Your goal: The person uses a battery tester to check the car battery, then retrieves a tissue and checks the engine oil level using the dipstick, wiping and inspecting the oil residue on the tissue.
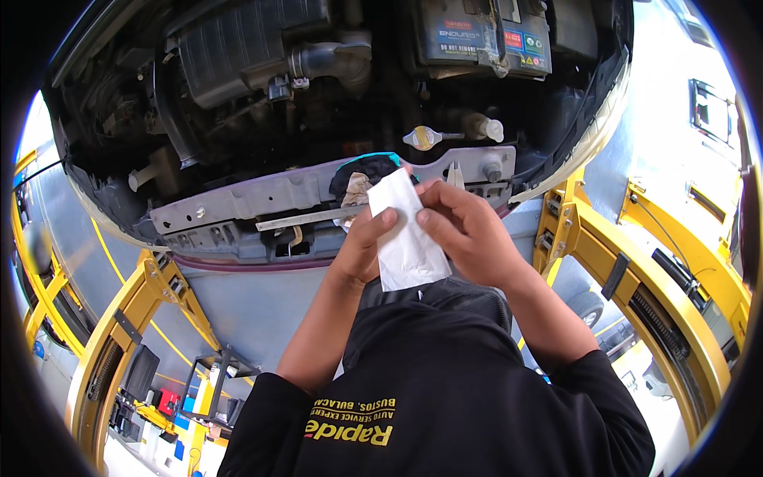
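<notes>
A folded white paper (407,246), perhaps a flat sleeve, is held between my two hands in front of the car's front crossmember. My left hand (367,245) pinches its left edge, the thumb lying over the front. On the other side my right hand (467,232) grips the upper right part with thumb and curled fingers. Just behind the paper, a black bundle with a teal edge (367,168) and a crumpled brownish paper or cloth (357,189) rest on the crossmember (238,191). A long flat metal strip (306,219) runs left from behind my left hand.
Beyond the crossmember lies the open engine bay, with a radiator cap (423,138), a white reservoir cap (494,129), a battery (485,40) and a black ribbed housing (230,52). Yellow lift arms (131,330) flank me on the left and the right.
</notes>
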`<state>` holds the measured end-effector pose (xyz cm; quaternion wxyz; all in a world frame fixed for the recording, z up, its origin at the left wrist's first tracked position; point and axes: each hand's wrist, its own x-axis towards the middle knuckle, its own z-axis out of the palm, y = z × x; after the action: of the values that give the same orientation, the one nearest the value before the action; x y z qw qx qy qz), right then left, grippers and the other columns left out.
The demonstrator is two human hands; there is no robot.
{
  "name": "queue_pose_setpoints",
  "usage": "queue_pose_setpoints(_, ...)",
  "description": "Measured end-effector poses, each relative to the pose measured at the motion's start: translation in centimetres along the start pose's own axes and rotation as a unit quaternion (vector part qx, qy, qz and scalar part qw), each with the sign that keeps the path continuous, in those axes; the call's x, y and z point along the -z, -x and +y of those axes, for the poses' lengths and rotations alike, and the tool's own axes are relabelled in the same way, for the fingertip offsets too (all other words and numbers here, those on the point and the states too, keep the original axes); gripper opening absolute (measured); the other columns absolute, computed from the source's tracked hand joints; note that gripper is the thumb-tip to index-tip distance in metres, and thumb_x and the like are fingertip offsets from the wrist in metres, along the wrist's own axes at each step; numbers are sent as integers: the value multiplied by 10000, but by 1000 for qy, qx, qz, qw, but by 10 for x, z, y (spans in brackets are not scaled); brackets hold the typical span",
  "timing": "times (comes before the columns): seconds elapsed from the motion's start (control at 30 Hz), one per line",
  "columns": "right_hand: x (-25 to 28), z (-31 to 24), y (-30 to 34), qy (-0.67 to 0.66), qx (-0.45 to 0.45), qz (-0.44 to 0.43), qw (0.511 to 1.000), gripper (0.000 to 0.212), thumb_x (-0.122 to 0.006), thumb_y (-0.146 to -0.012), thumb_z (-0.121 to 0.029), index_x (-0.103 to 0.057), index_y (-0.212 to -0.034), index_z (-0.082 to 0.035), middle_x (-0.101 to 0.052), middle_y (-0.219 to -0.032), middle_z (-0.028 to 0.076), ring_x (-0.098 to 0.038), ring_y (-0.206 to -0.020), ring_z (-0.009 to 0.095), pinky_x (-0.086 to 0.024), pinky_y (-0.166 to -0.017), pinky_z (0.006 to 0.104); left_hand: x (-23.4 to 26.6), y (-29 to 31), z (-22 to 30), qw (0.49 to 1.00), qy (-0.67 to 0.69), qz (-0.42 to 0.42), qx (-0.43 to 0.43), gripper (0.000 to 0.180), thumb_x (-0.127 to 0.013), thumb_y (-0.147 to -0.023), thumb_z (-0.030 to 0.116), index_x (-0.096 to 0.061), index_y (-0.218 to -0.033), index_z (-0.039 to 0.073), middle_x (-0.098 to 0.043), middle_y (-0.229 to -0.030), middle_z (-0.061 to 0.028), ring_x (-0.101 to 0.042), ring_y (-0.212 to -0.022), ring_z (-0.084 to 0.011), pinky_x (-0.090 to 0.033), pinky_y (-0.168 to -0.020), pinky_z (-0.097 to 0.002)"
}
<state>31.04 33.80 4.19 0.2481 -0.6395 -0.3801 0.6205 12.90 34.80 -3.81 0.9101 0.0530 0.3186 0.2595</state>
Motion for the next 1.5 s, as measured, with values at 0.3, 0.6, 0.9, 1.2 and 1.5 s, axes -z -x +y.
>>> queue_pose_setpoints(0.3, 34, 16, -43, 180, 90, -30, 979, 184, -658, -947, -141, -662, -998, 36, -705, -871, 166, -689, -812, 299, -532, -743, 397, 6, 2, 6, 998, 35, 47, -10, 564, -662, -963, 198, -451, -1442, -12, -576, -1412, -203, -585, -1297, -320, -524, -1044, -453)
queue_pose_setpoints(0.6, 58, 153, -245, 614, -66, -41, 785, 352, -529, -958, -205, -679, -1230, -41, -611, -1360, 245, -603, -1259, 372, -485, -1065, 465, 28, 29, 20, 995, 57, 69, -40, 637, -674, -934, 196, -412, -1467, -35, -592, -1371, -201, -614, -1231, -324, -533, -1008, -451)
queue_pose_setpoints(0.9, 71, 209, -293, 562, -64, 5, 825, 414, -446, -986, -228, -659, -1271, -16, -612, -1357, 253, -609, -1249, 390, -478, -1069, 488, 57, 58, 17, 990, 66, 114, -41, 760, -718, -903, 249, -353, -1513, -16, -544, -1424, -263, -572, -1301, -376, -565, -992, -497)
queue_pose_setpoints(1.2, 77, 224, -291, 551, 7, 29, 834, 414, -439, -977, -208, -657, -1271, -14, -613, -1349, 261, -617, -1229, 403, -480, -1060, 500, 51, 52, 27, 989, 3, 145, -33, 500, -564, -982, 122, -450, -1442, -37, -630, -1334, -225, -633, -1226, -351, -543, -1005, -464)
queue_pose_setpoints(1.5, 80, 207, -281, 540, -20, 27, 841, 408, -472, -977, -263, -678, -1225, -12, -632, -1309, 266, -626, -1206, 398, -500, -1027, 495, 55, 60, 35, 986, -33, 161, -43, 574, -640, -940, 136, -438, -1445, -51, -636, -1306, -241, -664, -1163, -343, -555, -982, -469)
